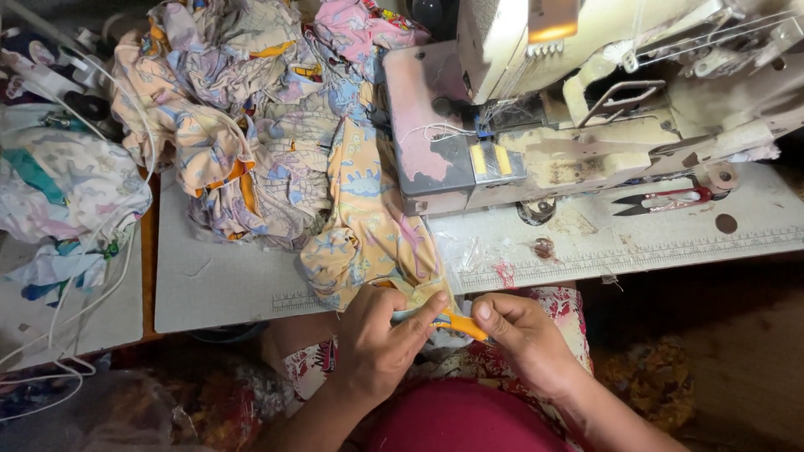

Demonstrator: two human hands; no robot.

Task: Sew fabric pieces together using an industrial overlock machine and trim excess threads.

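Lap: a dark red rounded cloth surface [456,423] fills the bottom edge, closest to the lens, with red-and-white flowered fabric [561,305] showing around it.
Left hand [377,335]: fingers curled, thumb and forefinger pressed together on the edge of the yellow printed cotton garment piece [368,226].
Right hand [519,331]: thumb and forefinger pinched on the narrow orange trim strip [456,322] that runs along that garment's edge; the other fingers are folded under.
Where the garment is: it hangs off the front edge of the pale grey sewing table [226,285], its lower end held between the 2 hands just above the lap, its upper end reaching to the machine's left side.
Trim strip: stretched between the 2 hands, touching both.
Pile: a heap of crumpled pastel printed garments [243,109] in peach, lilac and blue lies on the table behind and to the left, touching the yellow piece.
Machine: a worn cream industrial sewing machine [586,109] stands at upper right, with a small lit lamp [553,32] on its head.
Snips: red-handled thread snips [666,199] lie on the table by the machine's right end, well apart from the hands.
Far left: a second bundle of white and teal printed cloth [59,188] rests on a neighbouring grey surface, with white cords [92,293] trailing over it.
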